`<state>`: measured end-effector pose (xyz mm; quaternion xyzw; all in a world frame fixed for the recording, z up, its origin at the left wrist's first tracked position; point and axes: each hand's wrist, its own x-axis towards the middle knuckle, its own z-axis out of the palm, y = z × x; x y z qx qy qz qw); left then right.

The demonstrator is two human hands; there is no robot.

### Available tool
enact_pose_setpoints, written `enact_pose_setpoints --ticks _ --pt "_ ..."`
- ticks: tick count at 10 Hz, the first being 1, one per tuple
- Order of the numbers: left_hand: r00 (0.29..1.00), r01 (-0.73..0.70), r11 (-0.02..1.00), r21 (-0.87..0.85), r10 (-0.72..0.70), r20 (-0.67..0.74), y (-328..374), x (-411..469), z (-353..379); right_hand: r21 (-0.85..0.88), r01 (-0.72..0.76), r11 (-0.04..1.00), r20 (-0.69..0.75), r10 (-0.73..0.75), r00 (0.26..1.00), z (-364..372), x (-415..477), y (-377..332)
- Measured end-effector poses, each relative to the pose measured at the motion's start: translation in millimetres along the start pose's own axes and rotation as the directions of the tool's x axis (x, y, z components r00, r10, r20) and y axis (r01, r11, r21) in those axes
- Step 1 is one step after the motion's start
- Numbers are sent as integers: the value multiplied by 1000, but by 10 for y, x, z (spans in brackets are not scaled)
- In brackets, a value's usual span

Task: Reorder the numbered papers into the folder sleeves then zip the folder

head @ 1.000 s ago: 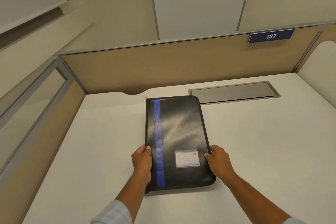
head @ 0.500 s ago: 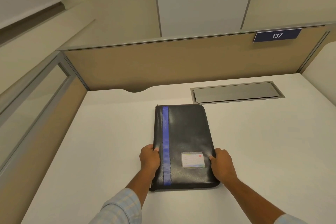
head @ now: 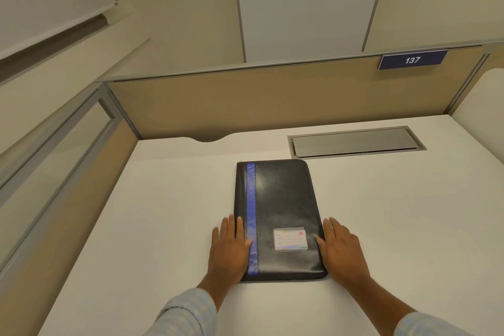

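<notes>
Left hand [head: 230,249], right hand [head: 342,251] now flat

Both hands lay flat, palms down, fingers straight and close together, curled round nothing. The left hand [head: 230,251] pointed toward 12 o'clock. The left forearm [head: 211,290] ran back toward 7 o'clock into a pale checked left sleeve [head: 180,316]. The right hand [head: 342,251] pointed toward 11 o'clock, thumb spread inward. The right forearm [head: 381,297] ran back toward 5 o'clock into a pale right sleeve [head: 425,326]. The two hands lay level with each other, at 9 and 3 o'clock, apart.
</notes>
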<state>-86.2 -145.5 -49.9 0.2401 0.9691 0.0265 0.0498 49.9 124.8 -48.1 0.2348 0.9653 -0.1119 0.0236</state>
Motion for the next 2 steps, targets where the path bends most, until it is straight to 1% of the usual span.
enact_pose_setpoints --ticks 1,2 --pt "993 -103 992 67 106 -55 -31 -28 83 -6 41 999 -9 -41 999 -10 -4 35" --pt "987 -132 988 78 139 -85 -19 -53 52 -43 112 993 -74 -115 991 -9 25 63"
